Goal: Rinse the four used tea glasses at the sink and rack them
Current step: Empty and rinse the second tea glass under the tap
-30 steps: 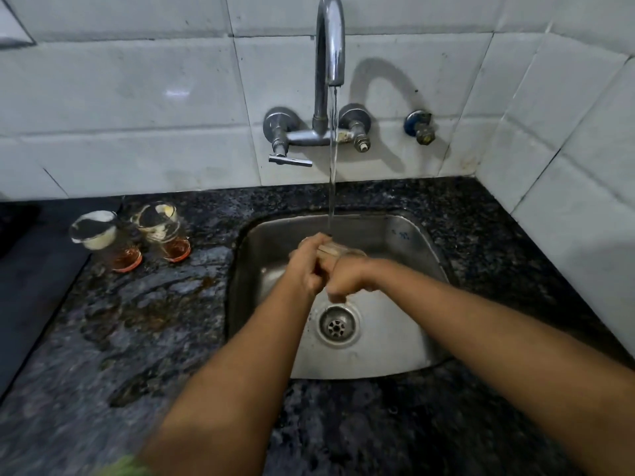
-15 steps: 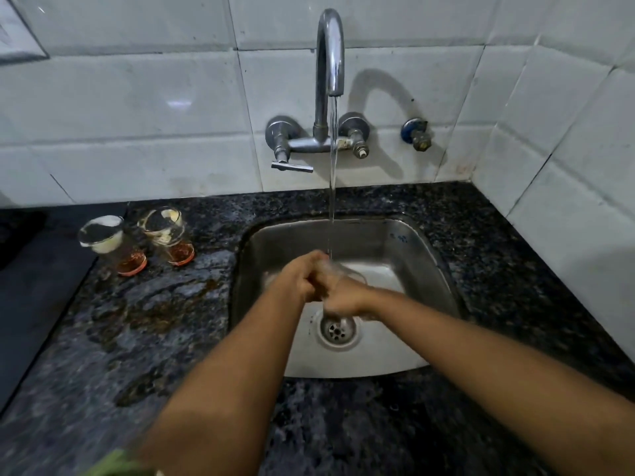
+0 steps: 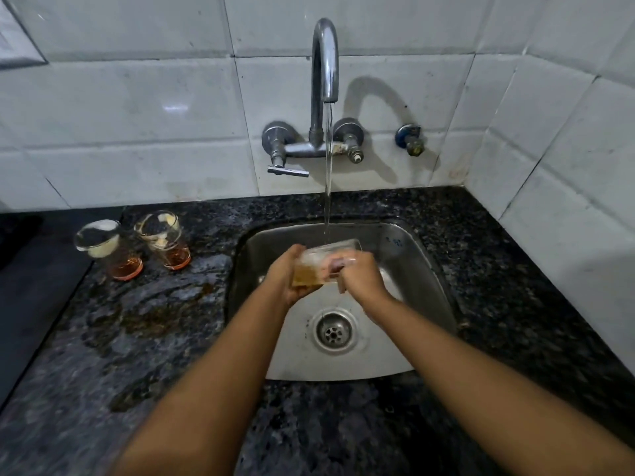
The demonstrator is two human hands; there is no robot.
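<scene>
A: Where's the small clear tea glass (image 3: pixel 318 266) w/ amber dregs?
B: Under the tap stream, over the steel sink (image 3: pixel 426 269). Left hand (image 3: pixel 287 274) wraps its base; right hand (image 3: pixel 359 274) grips the rim side.
A: Handling?
B: Prob. wet, slick, light, breakable. Hold the wall, not the rim.

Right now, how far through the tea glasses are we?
Nothing shows as done: no rack or rinsed glass is in view. In hand: a clear tea glass, gripped by the left hand and right hand under the tap stream. Left: two clear glasses with tea dregs on the counter; the fourth is unseen.
</scene>
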